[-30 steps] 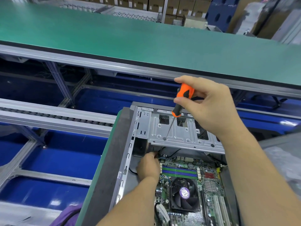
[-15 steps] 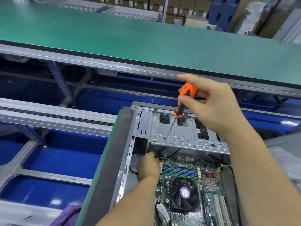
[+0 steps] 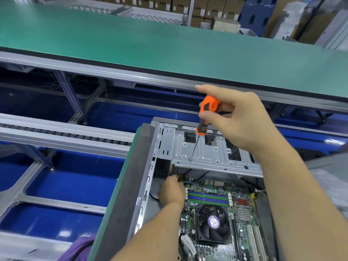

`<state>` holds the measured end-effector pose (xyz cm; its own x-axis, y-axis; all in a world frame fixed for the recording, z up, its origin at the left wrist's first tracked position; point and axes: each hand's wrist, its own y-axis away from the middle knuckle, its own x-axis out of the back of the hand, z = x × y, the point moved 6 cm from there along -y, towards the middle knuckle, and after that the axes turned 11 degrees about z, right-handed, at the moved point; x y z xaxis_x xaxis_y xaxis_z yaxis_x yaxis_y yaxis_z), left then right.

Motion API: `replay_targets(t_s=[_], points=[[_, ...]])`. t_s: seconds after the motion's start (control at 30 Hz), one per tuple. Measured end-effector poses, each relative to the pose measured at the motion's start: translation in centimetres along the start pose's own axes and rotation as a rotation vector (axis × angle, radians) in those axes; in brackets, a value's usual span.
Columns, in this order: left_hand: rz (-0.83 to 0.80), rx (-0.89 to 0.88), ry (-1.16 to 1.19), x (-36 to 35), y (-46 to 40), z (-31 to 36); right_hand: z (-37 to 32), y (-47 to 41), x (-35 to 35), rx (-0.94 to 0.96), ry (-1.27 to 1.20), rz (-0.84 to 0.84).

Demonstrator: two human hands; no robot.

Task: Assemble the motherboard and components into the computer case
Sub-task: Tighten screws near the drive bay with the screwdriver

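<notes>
An open computer case point(image 3: 148, 166) lies on its side at the lower middle. Inside it sits a green motherboard point(image 3: 243, 219) with a black cooler fan point(image 3: 213, 223) and blue memory sticks point(image 3: 207, 197). A silver drive bracket point(image 3: 211, 153) spans the case's far end. My right hand point(image 3: 239, 119) grips an orange-and-black screwdriver point(image 3: 206, 113), its tip set on a screw hole in the bracket's near left part. My left hand point(image 3: 172, 191) reaches under the bracket at the board's top left corner; its fingertips are hidden there.
The case rests on a green-edged bench point(image 3: 120, 204). Beyond it run a roller rail point(image 3: 66, 134) and a long green conveyor table point(image 3: 169, 46). Blue bins lie below on the left. Cardboard boxes stand at the back. A grey plastic sheet point(image 3: 329, 181) lies at right.
My right hand has turned slightly around the screwdriver handle, whose tip stays on the same bracket hole. The left hand has barely moved.
</notes>
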<state>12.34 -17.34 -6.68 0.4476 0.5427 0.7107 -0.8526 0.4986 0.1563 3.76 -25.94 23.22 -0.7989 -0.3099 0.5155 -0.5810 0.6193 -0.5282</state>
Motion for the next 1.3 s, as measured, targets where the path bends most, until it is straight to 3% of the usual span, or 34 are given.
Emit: replay_targets(t_s=[0.07,0.17,0.3,0.4,0.53,0.73,1.3], points=[[0.005,0.0,0.007,-0.1,0.0,-0.1,0.0,0.0,0.4,0.022,0.073,0.053],[0.008,-0.008,0.012,-0.1,0.0,-0.2,0.4,0.5,0.0,-0.048,-0.088,-0.046],[0.008,-0.01,0.006,-0.2,0.0,-0.2,0.0,0.5,0.6,0.048,0.082,0.076],[0.012,-0.01,0.008,-0.2,-0.1,-0.3,0.1,0.6,0.0,-0.012,-0.07,-0.012],[0.018,0.005,0.016,-0.4,-0.1,-0.4,0.3,0.7,0.7,0.031,0.015,0.117],[0.033,0.04,0.073,-0.5,-0.1,-0.8,1.4,1.0,-0.3,-0.048,-0.045,-0.016],[-0.008,0.07,0.092,-0.5,0.6,-1.8,1.5,0.6,-0.7,0.03,0.006,0.001]])
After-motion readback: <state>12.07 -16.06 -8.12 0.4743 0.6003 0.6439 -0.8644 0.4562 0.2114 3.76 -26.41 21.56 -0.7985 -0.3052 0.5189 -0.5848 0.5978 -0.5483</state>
